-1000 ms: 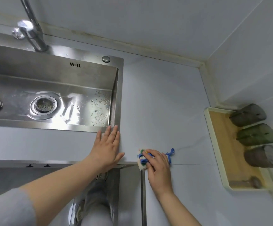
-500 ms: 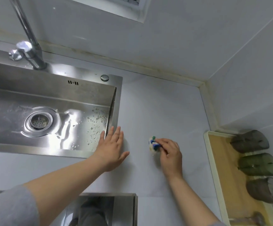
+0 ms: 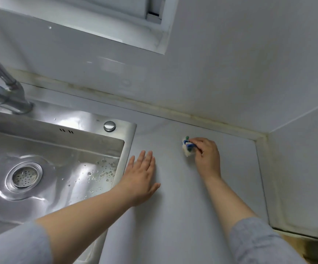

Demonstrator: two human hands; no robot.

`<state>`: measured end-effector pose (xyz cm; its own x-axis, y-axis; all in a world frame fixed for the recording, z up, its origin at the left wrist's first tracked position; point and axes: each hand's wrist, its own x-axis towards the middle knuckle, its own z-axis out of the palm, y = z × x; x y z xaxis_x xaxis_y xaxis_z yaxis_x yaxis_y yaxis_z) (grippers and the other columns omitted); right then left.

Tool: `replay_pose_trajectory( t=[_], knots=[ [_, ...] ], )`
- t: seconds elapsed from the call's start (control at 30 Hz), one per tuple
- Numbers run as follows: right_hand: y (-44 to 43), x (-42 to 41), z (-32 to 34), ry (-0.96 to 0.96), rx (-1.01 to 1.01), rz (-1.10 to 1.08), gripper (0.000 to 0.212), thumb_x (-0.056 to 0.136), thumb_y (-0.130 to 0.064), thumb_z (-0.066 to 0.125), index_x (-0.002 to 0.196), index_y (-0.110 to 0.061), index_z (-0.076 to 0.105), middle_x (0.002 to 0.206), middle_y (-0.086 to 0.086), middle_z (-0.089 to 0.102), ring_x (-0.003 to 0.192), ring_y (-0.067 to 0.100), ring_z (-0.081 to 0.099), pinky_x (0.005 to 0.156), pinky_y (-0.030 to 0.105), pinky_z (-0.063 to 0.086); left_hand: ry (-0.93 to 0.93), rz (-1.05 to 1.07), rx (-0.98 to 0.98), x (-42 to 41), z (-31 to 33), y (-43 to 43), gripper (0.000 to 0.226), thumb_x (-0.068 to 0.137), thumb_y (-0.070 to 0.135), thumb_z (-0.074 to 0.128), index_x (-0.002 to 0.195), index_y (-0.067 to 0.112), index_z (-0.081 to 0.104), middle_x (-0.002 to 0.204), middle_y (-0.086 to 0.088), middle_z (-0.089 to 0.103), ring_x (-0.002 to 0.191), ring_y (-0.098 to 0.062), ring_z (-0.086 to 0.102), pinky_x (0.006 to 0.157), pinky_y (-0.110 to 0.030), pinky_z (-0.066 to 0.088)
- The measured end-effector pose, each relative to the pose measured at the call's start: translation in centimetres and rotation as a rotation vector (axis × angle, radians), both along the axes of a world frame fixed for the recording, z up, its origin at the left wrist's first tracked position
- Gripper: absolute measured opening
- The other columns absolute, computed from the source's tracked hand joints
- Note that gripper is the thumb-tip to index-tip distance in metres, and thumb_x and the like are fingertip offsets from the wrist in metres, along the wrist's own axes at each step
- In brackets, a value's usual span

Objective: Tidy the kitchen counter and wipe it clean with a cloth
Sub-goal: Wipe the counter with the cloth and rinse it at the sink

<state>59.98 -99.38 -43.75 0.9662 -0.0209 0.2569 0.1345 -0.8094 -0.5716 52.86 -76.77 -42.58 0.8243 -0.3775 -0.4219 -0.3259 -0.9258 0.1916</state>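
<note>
My right hand point(image 3: 207, 157) grips a small bunched cloth point(image 3: 187, 148), white with blue and green marks, and presses it on the pale grey counter point(image 3: 173, 206) well back toward the wall. My fingers cover most of the cloth; only its left end shows. My left hand point(image 3: 141, 177) lies flat on the counter with straight fingers, just right of the sink's rim, and holds nothing.
A steel sink point(image 3: 55, 168) with a drain strainer point(image 3: 24, 177) and water drops fills the left. A tap point(image 3: 6, 92) stands at its back left. The wall joint point(image 3: 192, 116) runs behind the cloth, and a side wall point(image 3: 297, 178) closes the right.
My right hand has slid the cloth away from the counter's front edge toward the back wall. The view has tilted up, so the tray on the right has left the frame. My left hand stays flat.
</note>
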Motion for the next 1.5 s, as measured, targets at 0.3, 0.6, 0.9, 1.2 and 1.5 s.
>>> replay_pose_trajectory(
  t=[0.3,0.6,0.9,1.2,1.5],
  knots=[
    [-0.4,7.8,-2.6,-0.056,-0.14,0.188,0.037,0.08,-0.018,0.044,0.101,-0.01,0.073,0.101,0.006,0.07,0.095,0.018,0.055,0.085,0.027,0.039,0.0,0.055,0.04,5.0,-1.5,-1.4,0.087,0.085,0.066,0.007,0.151,0.014,-0.015,0.157,-0.005,-0.025,0.145,-0.035,-0.019,0.117,-0.049,-0.005],
    [-0.4,6.9,-3.8,0.007,-0.067,0.129,0.037,0.078,-0.004,0.05,0.106,-0.013,0.073,0.11,0.003,0.069,0.103,0.021,0.059,0.089,0.024,0.034,-0.011,0.078,0.03,5.2,-2.2,-1.5,0.106,0.06,0.068,-0.01,0.153,0.018,-0.007,0.159,-0.004,-0.021,0.146,-0.033,-0.017,0.117,-0.048,-0.002],
    [0.6,-4.0,-3.9,0.013,-0.011,0.131,0.04,0.079,-0.015,0.043,0.105,-0.015,0.073,0.109,0.001,0.069,0.104,0.013,0.055,0.092,0.026,0.036,-0.012,0.089,0.013,-1.2,-1.4,0.3,0.104,0.061,0.067,-0.013,0.153,0.019,-0.006,0.16,-0.004,-0.018,0.146,-0.032,-0.015,0.117,-0.047,-0.005],
    [3.0,-19.6,-3.8,0.043,-0.012,0.067,0.04,0.08,-0.012,0.044,0.108,-0.013,0.071,0.11,0.001,0.069,0.106,0.01,0.054,0.098,0.015,0.03,-0.016,-0.05,-0.061,-12.2,-1.4,1.9,0.1,0.066,0.067,-0.009,0.153,0.016,-0.005,0.159,-0.007,-0.017,0.145,-0.033,-0.018,0.116,-0.049,-0.009],
    [6.0,-35.4,-3.8,0.063,-0.008,-0.007,0.046,0.075,0.005,0.053,0.112,-0.018,0.07,0.116,-0.006,0.065,0.111,0.006,0.052,0.101,0.016,0.032,-0.124,-0.137,-0.01,-23.5,-2.8,5.1,0.095,0.076,0.069,0.014,0.151,0.012,0.022,0.158,-0.014,0.012,0.144,-0.042,0.012,0.112,-0.06,0.012]
  ],
)
